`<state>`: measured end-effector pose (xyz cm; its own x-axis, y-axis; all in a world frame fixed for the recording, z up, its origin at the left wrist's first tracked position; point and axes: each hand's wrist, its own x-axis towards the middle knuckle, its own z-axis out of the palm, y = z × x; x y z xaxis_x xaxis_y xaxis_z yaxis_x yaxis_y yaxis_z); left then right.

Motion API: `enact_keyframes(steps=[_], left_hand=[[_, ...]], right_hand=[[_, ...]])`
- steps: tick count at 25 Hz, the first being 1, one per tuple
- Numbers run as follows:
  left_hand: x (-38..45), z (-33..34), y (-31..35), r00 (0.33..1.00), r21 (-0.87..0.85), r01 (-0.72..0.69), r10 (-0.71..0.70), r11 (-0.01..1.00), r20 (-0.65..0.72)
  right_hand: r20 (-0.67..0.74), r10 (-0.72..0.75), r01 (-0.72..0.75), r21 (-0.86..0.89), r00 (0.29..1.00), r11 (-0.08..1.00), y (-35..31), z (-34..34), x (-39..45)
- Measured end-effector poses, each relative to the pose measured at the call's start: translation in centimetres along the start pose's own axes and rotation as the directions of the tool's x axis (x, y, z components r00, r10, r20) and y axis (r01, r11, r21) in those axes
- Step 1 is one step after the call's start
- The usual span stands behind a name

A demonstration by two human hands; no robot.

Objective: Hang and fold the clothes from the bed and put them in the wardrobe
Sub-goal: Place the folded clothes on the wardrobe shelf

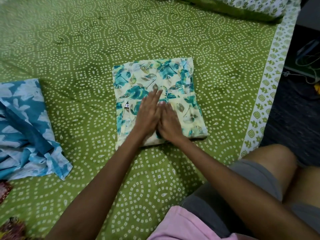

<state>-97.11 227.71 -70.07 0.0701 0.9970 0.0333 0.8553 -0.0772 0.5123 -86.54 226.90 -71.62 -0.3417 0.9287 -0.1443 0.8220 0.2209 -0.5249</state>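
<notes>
Two flat-fingered grips, left hand (149, 112), right hand (168, 122), pressing folded floral garment (155, 78) beneath

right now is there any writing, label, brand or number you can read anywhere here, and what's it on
Small white tag on the folded floral garment, just left of the left hand: a dark mark is printed on it, but it is too small and blurred to read.
Blue and white garment, green bedsheet, pillow: patterns only, no text.
Nothing else legible.
</notes>
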Motion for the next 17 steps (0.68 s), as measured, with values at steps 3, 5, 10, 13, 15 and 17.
enact_keyframes(steps=[3, 5, 10, 13, 15, 17], left_hand=[[-3.7, 3.1, -3.7, 0.998, 0.346, 0.022, -0.042, 0.938, 0.051], [-4.2, 2.8, -5.4, 0.987, 0.398, 0.155, -0.158, 0.904, -0.025], [-2.5, 1.5, -5.7, 0.939, 0.332, 0.334, -0.34, 0.882, -0.04], [-3.2, 0.9, -6.2, 0.964, 0.299, 0.265, -0.26, 0.917, -0.057], [-3.1, -0.5, -7.3, 0.985, 0.299, 0.165, -0.145, 0.94, -0.09], [-1.5, -2.7, -8.6, 0.991, 0.288, 0.089, -0.058, 0.953, -0.117]], right_hand=[[0.026, -0.024, 0.03, -0.28, 0.999, 0.959, 3.7, 2.2, -1.7], [-0.023, -0.031, 0.022, -0.322, 0.999, 0.947, 6.6, 1.1, -1.6], [-0.005, 0.12, -0.116, -0.307, 0.993, 0.945, 10.7, -2.4, 2.1], [0.064, 0.007, 0.012, -0.299, 0.998, 0.954, 12.8, -3.7, 1.4], [0.103, -0.13, 0.149, -0.209, 0.986, 0.966, 14.4, -5.0, -0.3], [0.111, -0.191, 0.202, -0.105, 0.975, 0.974, 15.8, -6.3, -1.9]])
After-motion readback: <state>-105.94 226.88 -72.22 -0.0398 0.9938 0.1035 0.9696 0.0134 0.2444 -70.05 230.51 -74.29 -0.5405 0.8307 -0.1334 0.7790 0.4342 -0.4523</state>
